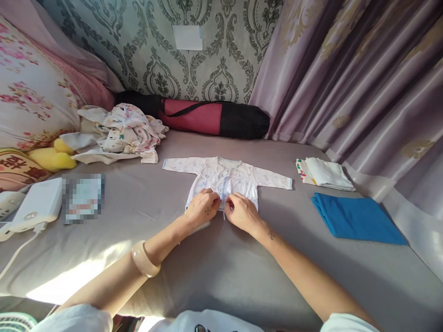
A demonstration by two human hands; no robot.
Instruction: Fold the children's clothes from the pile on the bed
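A small white baby shirt (226, 177) with a pale print and blue trim lies spread on the grey sheet, its sleeves stretched out to both sides. My left hand (204, 206) is over the lower left front of the shirt, fingers pinched together near the middle. Close beside it, my right hand (241, 212) is pinched at the lower right front, next to the centre opening. A thin white tie hangs between the two hands. What the fingertips hold is too small to make out.
Folded white cloth (328, 174) and folded blue cloth (360, 217) lie at the right. Crumpled clothes (124, 127), a yellow plush toy (51, 158) and a white power bank (39, 203) are at the left. A red and black rolled bag (214, 118) lies along the wall.
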